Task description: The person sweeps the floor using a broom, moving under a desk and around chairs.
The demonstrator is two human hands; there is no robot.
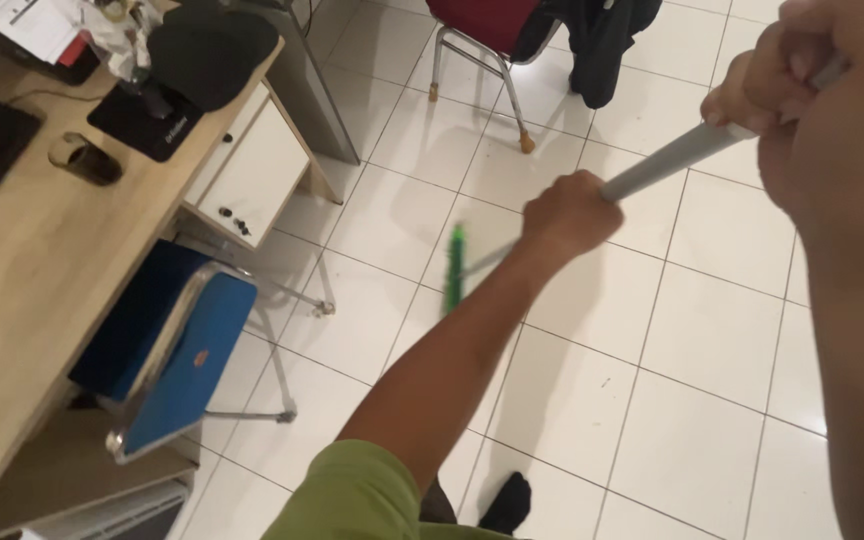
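Both grips close on the grey pole [667,160], left hand [567,215] low, right hand [782,80] high, with the green mop head [455,265] on the tiles, where we judge a wide sweep could knock the blue chair [177,355].

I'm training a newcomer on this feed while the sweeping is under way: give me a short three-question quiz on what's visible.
1. True or false: both hands grip the grey handle.
2. Which hand is lower on the handle, nearer the green head? A) left hand B) right hand
3. What colour is the chair tucked at the wooden desk?

Key: 1 true; 2 A; 3 blue.
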